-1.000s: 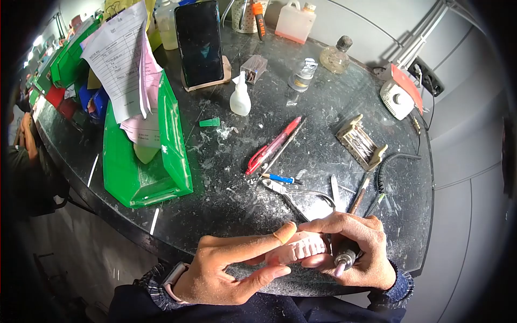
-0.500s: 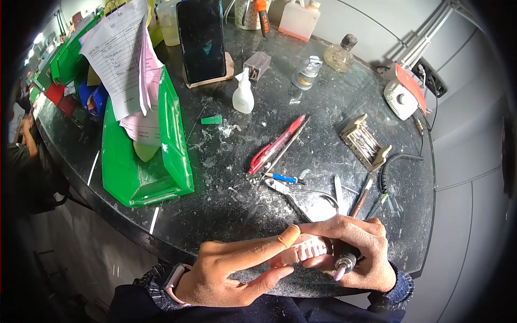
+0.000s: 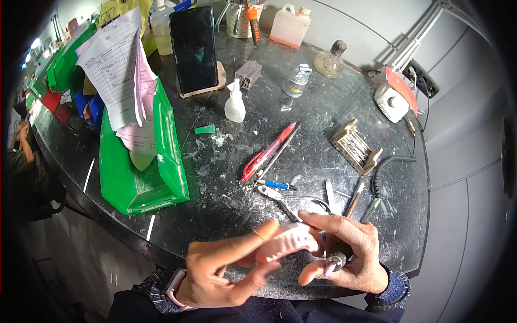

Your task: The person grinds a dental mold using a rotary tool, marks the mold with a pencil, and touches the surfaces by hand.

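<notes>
In the head view, my left hand (image 3: 231, 264) grips a pinkish dental model (image 3: 288, 242) with a row of white teeth facing up. Its index finger, wearing a tan band, lies along the far side and the thumb is on the near side, slightly blurred. My right hand (image 3: 353, 253) is closed around a dark rotary handpiece (image 3: 336, 262) with a metal collar. A pale pinkish tip on the handpiece points down toward me. The right index finger reaches over to the far right end of the model. Part of the handpiece is hidden by the fingers.
Beyond my hands lie pliers (image 3: 274, 194), a blue-handled tool (image 3: 274, 184) and a red pen (image 3: 269, 153). A green bin (image 3: 116, 177) with papers stands left. A phone (image 3: 194, 54), white dropper bottle (image 3: 235, 105) and bur holder (image 3: 353, 148) stand farther back. White dust covers the tabletop.
The dental model has turned and tilted in my left hand, showing more of its pink side. My right thumb has moved away from the model. The whole view has shifted slightly.
</notes>
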Demonstrator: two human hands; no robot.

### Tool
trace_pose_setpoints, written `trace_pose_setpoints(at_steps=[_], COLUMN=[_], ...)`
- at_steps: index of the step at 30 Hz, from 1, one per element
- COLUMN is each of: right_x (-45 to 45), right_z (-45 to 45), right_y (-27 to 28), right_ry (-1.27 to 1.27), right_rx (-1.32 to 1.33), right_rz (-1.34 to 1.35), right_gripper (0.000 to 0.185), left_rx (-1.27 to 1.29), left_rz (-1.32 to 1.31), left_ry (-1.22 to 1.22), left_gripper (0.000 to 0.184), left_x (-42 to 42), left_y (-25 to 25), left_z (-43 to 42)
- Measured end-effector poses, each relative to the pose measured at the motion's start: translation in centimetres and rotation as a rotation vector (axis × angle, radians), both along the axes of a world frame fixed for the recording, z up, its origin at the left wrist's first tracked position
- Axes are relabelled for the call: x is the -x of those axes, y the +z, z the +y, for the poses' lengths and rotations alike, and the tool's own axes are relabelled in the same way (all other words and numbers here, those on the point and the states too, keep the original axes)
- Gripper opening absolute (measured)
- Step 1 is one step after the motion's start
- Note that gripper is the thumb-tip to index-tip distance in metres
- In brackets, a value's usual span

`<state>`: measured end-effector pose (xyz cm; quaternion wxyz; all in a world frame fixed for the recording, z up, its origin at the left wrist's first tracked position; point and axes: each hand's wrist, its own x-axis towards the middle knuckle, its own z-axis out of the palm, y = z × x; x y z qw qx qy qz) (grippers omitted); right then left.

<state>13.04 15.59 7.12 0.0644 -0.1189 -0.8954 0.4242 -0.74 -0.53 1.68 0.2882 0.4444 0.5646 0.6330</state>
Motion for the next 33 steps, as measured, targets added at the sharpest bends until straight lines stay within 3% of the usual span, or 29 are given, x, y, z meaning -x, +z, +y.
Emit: trace_pose_setpoints(at_steps=[3, 6, 9, 16, 19, 22, 31, 33], right_x=[-0.1, -0.1, -0.1, 0.0, -0.2, -0.2, -0.3, -0.3], right_z=[0.1, 0.0, -0.3, -0.1, 0.1, 0.0, -0.1, 0.1], right_y=[-0.1, -0.5, -0.6, -0.7, -1.6, -1.6, -1.4, -1.8], right_ry=[0.003, 0.019, 0.034, 0.055, 0.083, 0.099, 0.115, 0.124], right_rx=[-0.069, -0.081, -0.112, -0.049, -0.042, -0.040, -0.029, -0.087], right_rz=[0.045, 0.099, 0.107, 0.183, 0.212, 0.212, 0.191, 0.233], right_gripper=[0.055, 0.052, 0.050, 0.047, 0.042, 0.040, 0.035, 0.037], left_rx=[-0.068, -0.034, 0.006, -0.097, -0.103, -0.037, -0.198, -0.108], left_rz=[-0.264, -0.243, 0.020, 0.100, 0.116, 0.224, 0.141, 0.136], left_ry=[0.056, -0.031, -0.007, 0.009, 0.204, 0.133, 0.209, 0.151], left_gripper=[0.045, 0.046, 0.047, 0.042, 0.048, 0.044, 0.038, 0.038], left_x=[-0.7, -0.3, 0.0, -0.5, -1.6, -0.9, -1.6, -1.3], left_y=[0.3, 0.7, 0.5, 0.2, 0.0, -0.4, -1.2, -0.7], left_z=[0.2, 0.5, 0.5, 0.7, 1.4, 0.2, 0.9, 0.3])
